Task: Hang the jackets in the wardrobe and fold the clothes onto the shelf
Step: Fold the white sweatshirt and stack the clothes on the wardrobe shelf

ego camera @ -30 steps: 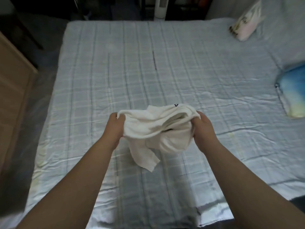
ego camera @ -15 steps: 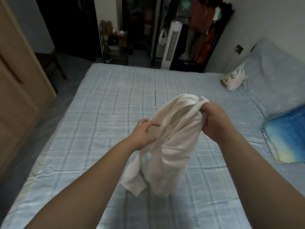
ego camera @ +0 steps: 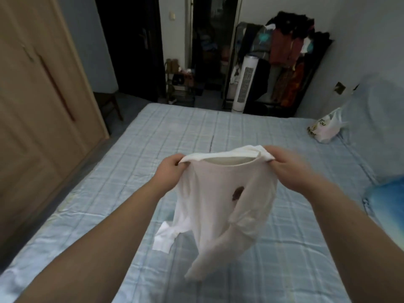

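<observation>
White shirt (ego camera: 220, 197) with small dark chest mark hangs from both hands.

Both forearms are bare from the bottom edge of the view up to the wrists, with no sleeve or cuff showing anywhere along them. The left hand (ego camera: 169, 169) and the right hand (ego camera: 285, 166) are bare too, without gloves. From where I stand, no ring, watch or band can be made out on either one.
</observation>
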Motion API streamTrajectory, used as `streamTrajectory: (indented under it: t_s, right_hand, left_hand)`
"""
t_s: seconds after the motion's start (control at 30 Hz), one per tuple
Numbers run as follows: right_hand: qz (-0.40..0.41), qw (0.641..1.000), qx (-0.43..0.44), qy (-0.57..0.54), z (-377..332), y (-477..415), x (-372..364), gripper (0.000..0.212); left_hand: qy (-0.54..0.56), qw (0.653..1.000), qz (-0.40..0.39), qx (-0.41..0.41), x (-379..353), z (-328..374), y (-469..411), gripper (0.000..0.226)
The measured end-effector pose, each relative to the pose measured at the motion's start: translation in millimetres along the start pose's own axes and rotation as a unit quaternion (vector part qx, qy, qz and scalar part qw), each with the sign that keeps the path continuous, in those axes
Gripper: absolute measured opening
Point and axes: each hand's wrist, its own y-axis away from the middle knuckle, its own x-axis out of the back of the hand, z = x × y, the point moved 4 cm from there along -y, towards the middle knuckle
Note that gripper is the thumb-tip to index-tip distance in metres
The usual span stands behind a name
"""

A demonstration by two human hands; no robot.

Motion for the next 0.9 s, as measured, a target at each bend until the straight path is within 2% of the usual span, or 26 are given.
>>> streamTrajectory:
  t_s: [0.07, 0.13, 0.2, 0.33, 0.4, 0.5, 0.63, 0.77, 0.83, 0.9]
  right_hand:
    - [0.010, 0.998, -0.017, 0.065, 9.9, 5.0, 5.4, 0.041]
    - [0.044, 0.995, -0.020, 0.083, 9.8, 11.8, 12.4, 0.035]
    - [0.073, 0.996, -0.007, 0.055, 5.0, 20.2, 17.4, 0.027]
    - [0.149, 0.988, -0.029, -0.004, 1.3, 37.7, 34.4, 0.029]
    - [0.187, 0.981, -0.039, -0.033, -3.5, 47.8, 42.8, 0.023]
    - [0.210, 0.976, -0.020, -0.050, -19.6, 63.0, 46.3, 0.020]
    - [0.217, 0.974, -0.015, -0.072, -54.3, 82.0, 32.3, 0.019]
    - [0.162, 0.980, -0.012, -0.118, -94.3, 108.2, -1.3, 0.016]
    - [0.123, 0.989, 0.007, -0.082, -109.1, 128.8, -16.3, 0.005]
    - [0.093, 0.995, 0.037, 0.002, -117.7, 145.8, -26.8, 0.021]
  left_hand:
    - [-0.001, 1.000, 0.005, -0.003, 13.7, 15.7, 5.7, 0.023]
    - [-0.028, 0.999, -0.014, -0.013, 25.8, 32.9, 9.5, 0.023]
    - [-0.048, 0.997, -0.059, -0.019, 39.0, 50.3, 13.4, 0.021]
    - [-0.014, 0.981, -0.191, -0.026, 75.6, 90.0, 27.1, 0.013]
    - [0.005, 0.975, -0.222, -0.027, 96.5, 104.0, 36.4, 0.008]
    - [0.037, 0.972, -0.229, -0.032, 126.8, 117.6, 58.4, 0.015]
    - [0.030, 0.981, -0.184, -0.053, 166.5, 129.5, 94.5, 0.025]
    - [-0.046, 0.991, -0.086, -0.090, 202.0, 127.3, 123.4, 0.031]
    - [-0.074, 0.992, -0.031, -0.102, 221.9, 122.0, 137.0, 0.031]
    - [-0.094, 0.989, 0.015, -0.112, 243.0, 116.9, 149.6, 0.030]
